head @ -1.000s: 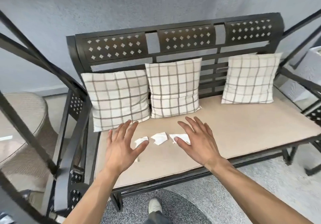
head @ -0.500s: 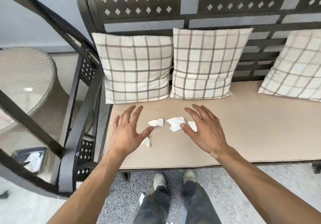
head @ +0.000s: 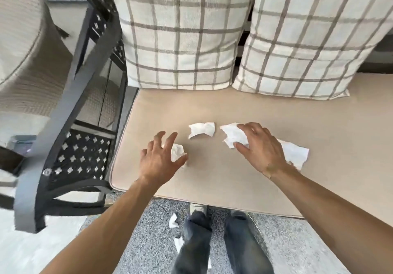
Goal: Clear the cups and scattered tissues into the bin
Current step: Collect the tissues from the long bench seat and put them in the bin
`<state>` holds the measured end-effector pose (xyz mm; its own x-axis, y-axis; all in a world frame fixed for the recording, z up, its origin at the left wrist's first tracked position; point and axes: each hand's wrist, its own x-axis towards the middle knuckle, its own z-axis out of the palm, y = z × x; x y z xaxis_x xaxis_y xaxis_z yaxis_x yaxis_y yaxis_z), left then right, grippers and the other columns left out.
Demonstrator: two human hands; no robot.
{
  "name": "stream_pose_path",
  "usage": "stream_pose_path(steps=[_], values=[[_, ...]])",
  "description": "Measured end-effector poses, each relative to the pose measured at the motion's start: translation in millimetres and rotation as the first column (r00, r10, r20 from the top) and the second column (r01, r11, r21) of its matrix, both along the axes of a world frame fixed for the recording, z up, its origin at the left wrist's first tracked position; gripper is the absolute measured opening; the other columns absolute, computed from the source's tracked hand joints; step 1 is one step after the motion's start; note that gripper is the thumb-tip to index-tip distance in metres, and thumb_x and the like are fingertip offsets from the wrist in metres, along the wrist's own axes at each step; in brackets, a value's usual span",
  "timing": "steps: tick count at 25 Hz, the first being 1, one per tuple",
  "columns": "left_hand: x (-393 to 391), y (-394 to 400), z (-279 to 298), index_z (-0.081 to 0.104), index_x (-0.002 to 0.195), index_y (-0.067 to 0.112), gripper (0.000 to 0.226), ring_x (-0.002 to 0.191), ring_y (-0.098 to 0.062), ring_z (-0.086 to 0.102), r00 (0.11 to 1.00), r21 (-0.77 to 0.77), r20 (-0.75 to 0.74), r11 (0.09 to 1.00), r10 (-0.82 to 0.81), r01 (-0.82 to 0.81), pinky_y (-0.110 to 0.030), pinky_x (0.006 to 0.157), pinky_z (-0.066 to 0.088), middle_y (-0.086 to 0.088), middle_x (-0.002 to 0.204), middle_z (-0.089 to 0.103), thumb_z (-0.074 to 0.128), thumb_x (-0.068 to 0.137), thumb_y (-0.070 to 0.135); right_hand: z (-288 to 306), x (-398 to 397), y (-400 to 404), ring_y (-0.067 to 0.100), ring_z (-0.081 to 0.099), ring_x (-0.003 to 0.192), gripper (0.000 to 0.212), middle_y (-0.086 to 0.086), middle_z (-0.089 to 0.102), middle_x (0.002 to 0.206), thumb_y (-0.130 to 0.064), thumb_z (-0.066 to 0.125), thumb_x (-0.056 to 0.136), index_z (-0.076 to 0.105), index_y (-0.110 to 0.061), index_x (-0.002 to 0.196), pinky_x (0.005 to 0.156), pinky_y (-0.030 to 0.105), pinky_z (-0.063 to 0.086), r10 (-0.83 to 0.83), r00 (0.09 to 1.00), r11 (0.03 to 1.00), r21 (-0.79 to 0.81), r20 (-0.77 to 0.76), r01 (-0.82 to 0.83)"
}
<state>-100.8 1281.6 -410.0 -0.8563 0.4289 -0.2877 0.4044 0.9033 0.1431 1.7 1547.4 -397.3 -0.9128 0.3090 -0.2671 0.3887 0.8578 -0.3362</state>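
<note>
Several white tissue scraps lie on the beige bench cushion [head: 212, 107]. My left hand [head: 159, 161] is spread over a crumpled tissue [head: 177, 151], thumb and fingers around it without closing. A loose tissue [head: 202, 129] lies free between my hands. My right hand [head: 261, 148] rests fingers and thumb on another tissue [head: 234, 134], and a larger tissue [head: 294, 153] sticks out from under its wrist side. Two more tissue scraps [head: 173, 220] [head: 179, 243] lie on the grey floor by my feet. No cup or bin shows clearly.
Two checked pillows [head: 180, 31] [head: 304, 35] lean against the bench back. The black metal armrest [head: 70, 124] stands left of the cushion. A wicker table [head: 23, 46] is at far left. My legs and shoes [head: 219, 235] stand before the bench.
The view has dropped closer to the cushion. Both hands have come down onto the tissues, the left over the crumpled one, the right touching the one at middle right.
</note>
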Motion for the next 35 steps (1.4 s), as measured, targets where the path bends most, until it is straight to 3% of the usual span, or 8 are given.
stream_pose_path(steps=[9,17,22,25,28,30,33,35], values=[[-6,-1,-70,0.057,0.122,0.030,0.046,0.107,-0.025,0.048,0.998,0.095,0.065,0.995,0.007,-0.013,-0.039,0.072,0.050,-0.003,0.120,0.048,0.062,0.084,0.055,-92,-30,-12,0.032,0.044,0.116,0.044,0.005,0.048,0.134,-0.044,0.054,0.091,0.052,-0.026,0.131,0.087,0.043,0.043,-0.018,0.993,0.995,0.103,0.113,0.007],[-20,6,-47,0.075,0.095,0.023,0.012,0.079,-0.023,0.063,0.954,0.363,0.284,0.911,0.091,-0.195,-0.038,0.069,0.052,0.001,0.093,0.059,0.070,0.085,0.018,-75,-41,-9,0.028,0.059,0.102,0.024,0.009,0.063,0.111,-0.016,0.060,0.089,0.063,-0.018,0.113,0.078,0.031,0.042,-0.113,0.989,0.973,-0.189,0.095,0.129],[-41,53,-24,0.061,0.119,0.036,0.038,0.091,-0.017,0.060,0.953,0.371,0.301,0.919,0.019,-0.136,-0.038,0.077,0.052,0.009,0.098,0.060,0.069,0.084,0.026,-41,-26,16,0.025,0.057,0.109,0.054,0.007,0.065,0.115,-0.016,0.060,0.087,0.045,-0.022,0.139,0.089,0.033,0.044,-0.299,0.954,0.888,-0.363,0.009,0.282],[-51,91,-25,0.042,0.138,0.043,0.062,0.102,-0.018,0.053,0.930,0.291,0.363,0.955,-0.053,-0.059,-0.037,0.082,0.049,0.009,0.101,0.060,0.068,0.083,0.029,-33,6,55,0.014,0.058,0.098,0.064,-0.002,0.067,0.106,-0.015,0.065,0.083,0.043,-0.026,0.142,0.073,0.019,0.047,-0.457,0.875,0.762,-0.437,0.161,0.478],[-58,114,-40,0.017,0.150,0.042,0.089,0.098,-0.026,0.056,0.871,0.170,0.491,0.983,-0.028,-0.064,-0.036,0.083,0.048,-0.003,0.103,0.060,0.071,0.082,0.026,-38,38,86,0.017,0.055,0.109,0.078,0.001,0.069,0.103,-0.013,0.072,0.076,0.038,-0.030,0.144,0.078,0.023,0.040,-0.430,0.829,0.748,-0.374,0.357,0.549],[-61,117,-53,0.017,0.151,0.037,0.092,0.106,-0.029,0.057,0.845,0.074,0.534,0.995,0.011,-0.060,-0.038,0.090,0.048,-0.009,0.115,0.060,0.074,0.080,0.024,-44,48,90,0.018,0.056,0.108,0.081,0.002,0.068,0.106,-0.010,0.073,0.073,0.039,-0.032,0.143,0.081,0.027,0.042,-0.404,0.825,0.742,-0.386,0.396,0.549],[-57,115,-69,0.054,0.131,0.030,0.058,0.098,-0.018,0.060,0.858,0.119,0.514,0.990,0.008,-0.080,-0.025,0.074,0.045,0.005,0.107,0.066,0.073,0.078,0.017,-56,54,91,0.019,0.061,0.105,0.066,-0.004,0.068,0.112,-0.005,0.073,0.071,0.056,-0.028,0.130,0.090,0.034,0.048,-0.420,0.841,0.706,-0.460,0.341,0.539],[-53,113,-72,0.065,0.102,0.029,0.028,0.080,-0.013,0.060,0.887,0.154,0.462,0.982,0.026,-0.109,-0.022,0.056,0.039,0.015,0.083,0.062,0.070,0.078,0.016,-62,54,89,0.022,0.066,0.089,0.034,-0.004,0.072,0.090,-0.008,0.068,0.072,0.070,-0.023,0.101,0.077,0.038,0.051,-0.412,0.862,0.748,-0.429,0.297,0.506]])
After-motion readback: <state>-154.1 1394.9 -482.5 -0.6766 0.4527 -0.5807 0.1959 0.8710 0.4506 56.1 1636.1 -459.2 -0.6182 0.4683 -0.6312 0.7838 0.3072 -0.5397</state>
